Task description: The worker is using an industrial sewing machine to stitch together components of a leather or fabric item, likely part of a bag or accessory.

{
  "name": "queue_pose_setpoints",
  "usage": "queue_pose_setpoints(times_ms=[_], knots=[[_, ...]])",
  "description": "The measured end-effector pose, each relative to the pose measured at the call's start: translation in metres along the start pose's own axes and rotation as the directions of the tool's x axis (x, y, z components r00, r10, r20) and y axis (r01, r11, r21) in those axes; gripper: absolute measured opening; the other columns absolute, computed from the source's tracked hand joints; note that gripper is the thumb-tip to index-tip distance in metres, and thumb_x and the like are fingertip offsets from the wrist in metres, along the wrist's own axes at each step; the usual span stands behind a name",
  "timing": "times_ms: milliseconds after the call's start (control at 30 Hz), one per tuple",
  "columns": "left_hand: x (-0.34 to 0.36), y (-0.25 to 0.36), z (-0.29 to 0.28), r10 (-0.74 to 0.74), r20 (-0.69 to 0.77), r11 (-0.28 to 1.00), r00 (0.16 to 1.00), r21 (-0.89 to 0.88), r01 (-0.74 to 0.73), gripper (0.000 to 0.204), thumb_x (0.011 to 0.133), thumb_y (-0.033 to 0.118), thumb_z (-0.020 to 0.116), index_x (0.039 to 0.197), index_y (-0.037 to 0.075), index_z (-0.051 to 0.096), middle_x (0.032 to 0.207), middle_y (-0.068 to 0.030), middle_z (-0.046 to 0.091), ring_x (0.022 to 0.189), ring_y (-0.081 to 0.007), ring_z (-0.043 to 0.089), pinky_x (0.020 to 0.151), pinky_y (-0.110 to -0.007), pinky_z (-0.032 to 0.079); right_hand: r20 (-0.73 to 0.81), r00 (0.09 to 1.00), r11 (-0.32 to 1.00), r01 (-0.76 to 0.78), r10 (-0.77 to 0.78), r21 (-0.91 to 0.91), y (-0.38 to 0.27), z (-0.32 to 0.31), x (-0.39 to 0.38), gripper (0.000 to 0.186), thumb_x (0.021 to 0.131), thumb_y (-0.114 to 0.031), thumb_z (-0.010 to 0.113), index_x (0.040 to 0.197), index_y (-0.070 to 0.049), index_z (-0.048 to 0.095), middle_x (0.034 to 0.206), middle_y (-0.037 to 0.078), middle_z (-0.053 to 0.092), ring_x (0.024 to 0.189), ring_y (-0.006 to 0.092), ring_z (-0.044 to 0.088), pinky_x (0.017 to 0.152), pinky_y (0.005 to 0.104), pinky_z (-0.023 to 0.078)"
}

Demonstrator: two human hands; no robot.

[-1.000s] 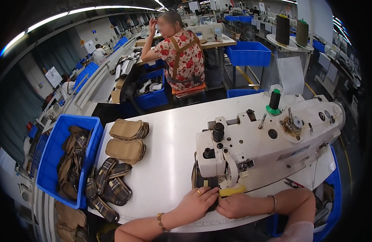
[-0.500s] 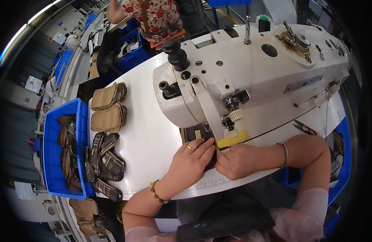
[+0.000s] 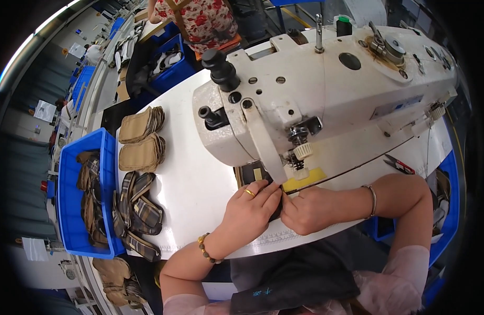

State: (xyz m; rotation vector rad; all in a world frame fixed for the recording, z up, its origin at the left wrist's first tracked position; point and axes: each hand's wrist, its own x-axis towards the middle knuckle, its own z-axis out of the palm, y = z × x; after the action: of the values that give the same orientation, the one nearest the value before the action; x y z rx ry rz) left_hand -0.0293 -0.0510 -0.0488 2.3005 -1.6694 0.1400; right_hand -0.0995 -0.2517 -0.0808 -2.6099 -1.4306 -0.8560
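Note:
A dark fabric piece (image 3: 246, 176) with a small tan patch lies under the head of a white sewing machine (image 3: 326, 100). My left hand (image 3: 248, 212) rests on the piece with its fingers stretched out flat, close to the needle area. At the near right edge of the piece, my right hand (image 3: 308, 211) is closed, with thumb and forefinger pinched on the fabric. Its other fingers are curled in. The two hands nearly touch at the fingertips. My hands and the machine head hide much of the piece. A yellow plate (image 3: 305, 180) sits just right of the needle area.
Left on the white table (image 3: 192, 194) are two stacks of tan fabric pieces (image 3: 140, 156) and a heap of plaid pieces (image 3: 143, 212). A blue bin (image 3: 68, 205) with more pieces stands beyond. Red-handled thread snips (image 3: 401, 166) lie at right. Another person (image 3: 202, 23) sits ahead.
The view has shifted slightly. Both hands keep nearly the same place and hold on the fabric piece. The seated person ahead has moved an arm.

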Motion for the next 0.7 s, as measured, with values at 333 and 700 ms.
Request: queue_pose_setpoints(times_ms=[333,700], knots=[[0.002,0.000,0.004,-0.013,-0.055,1.000,0.998,-0.012,0.012,0.044,0.066,0.004,0.068,0.110,0.003,0.067,0.124,-0.0062,0.068,0.108,-0.0252,0.064,0.090,-0.034,0.053,-0.001,1.000,1.000,-0.007,0.007,-0.013,0.001,0.000,0.000,0.014,0.068,-0.018,0.061,0.070,-0.003,0.062,0.081,0.018,0.070,0.053,0.0132,0.060,0.044,0.0247,0.042],[0.016,-0.021,0.008,-0.107,-0.068,0.993,0.992,-0.053,0.104,0.049,0.062,0.001,0.069,0.110,0.003,0.067,0.120,-0.0082,0.068,0.109,-0.0249,0.061,0.092,-0.035,0.052,0.005,0.988,0.987,-0.157,0.157,-0.039,0.017,0.015,0.004,0.014,0.071,-0.016,0.062,0.073,-0.001,0.061,0.083,0.026,0.068,0.051,0.0156,0.060,0.039,0.0293,0.044]])
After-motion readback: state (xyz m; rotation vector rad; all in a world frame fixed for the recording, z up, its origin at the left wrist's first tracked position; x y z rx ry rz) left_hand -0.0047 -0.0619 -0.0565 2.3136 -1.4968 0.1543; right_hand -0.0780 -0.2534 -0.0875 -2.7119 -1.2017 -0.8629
